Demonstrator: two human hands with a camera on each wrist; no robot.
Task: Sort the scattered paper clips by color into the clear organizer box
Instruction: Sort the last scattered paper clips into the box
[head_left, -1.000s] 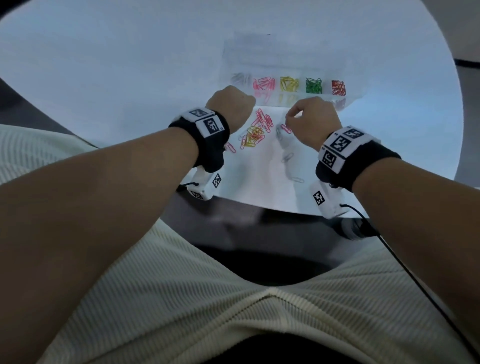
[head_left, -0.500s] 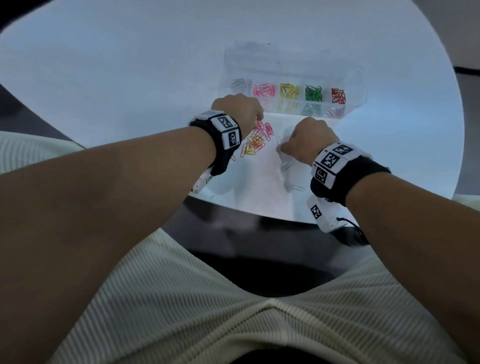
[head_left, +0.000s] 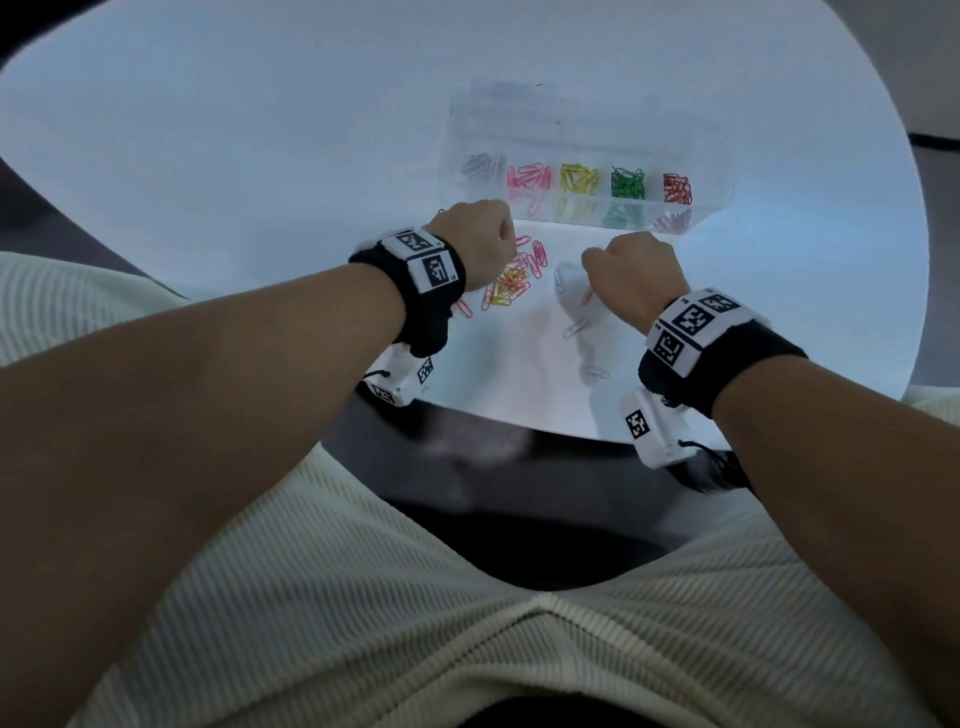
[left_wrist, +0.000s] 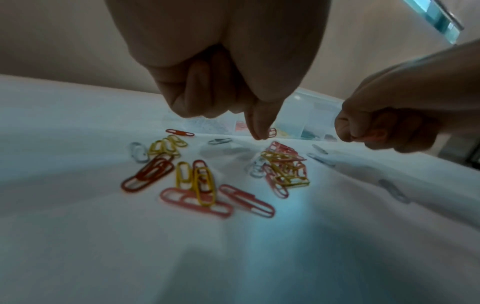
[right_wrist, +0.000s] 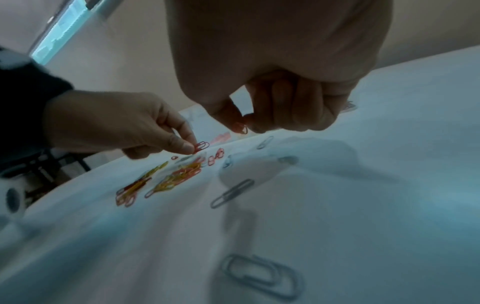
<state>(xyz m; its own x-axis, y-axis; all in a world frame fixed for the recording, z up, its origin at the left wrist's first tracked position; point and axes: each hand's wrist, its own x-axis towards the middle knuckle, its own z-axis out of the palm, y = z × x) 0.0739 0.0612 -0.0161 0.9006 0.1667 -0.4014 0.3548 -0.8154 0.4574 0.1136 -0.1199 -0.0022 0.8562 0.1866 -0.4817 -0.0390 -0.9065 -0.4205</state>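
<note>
The clear organizer box (head_left: 717, 156) lies at the far side of the table, with grey, pink, yellow, green and red clips in separate compartments. A loose pile of pink, yellow and red clips (head_left: 511, 283) sits in front of it. My left hand (head_left: 511, 241) hovers over the pile's far edge and pinches a red clip (right_wrist: 202, 145) between thumb and forefinger (left_wrist: 259, 131). My right hand (right_wrist: 242, 123), just right of the pile, pinches a pink clip (left_wrist: 372, 135) a little above the table. Grey clips (head_left: 575, 327) lie scattered below it.
The round white table (head_left: 260, 156) has its near edge close to both wrists. More loose clips, red, yellow and pink (left_wrist: 197, 185), lie under my left wrist. Another grey clip (head_left: 596, 372) lies near the table edge.
My right hand came back toward me and now pinches a pink clip off the table. My left hand shifted slightly right over the pile and pinches a red clip.
</note>
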